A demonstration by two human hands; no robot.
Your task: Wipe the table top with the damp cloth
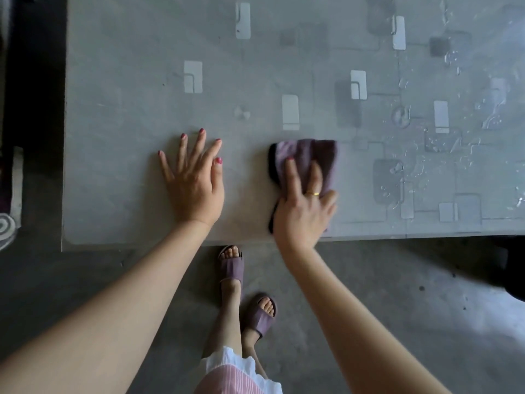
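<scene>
Grey tabletop (119, 155): droplets toward right edge unwiped. Right hand (302, 211) presses cloth (304, 155) near front edge; left hand (193, 180) flat, released.

No text, label, brand, number or sign can be read anywhere in the view. The bench (127, 166) carries only a printed pattern of pale and dark rounded rectangles and thin lines, none of which forms letters or digits. The cloth (306, 157) shows no tag or writing, and the sandals (230, 269) show no visible logo.
</scene>
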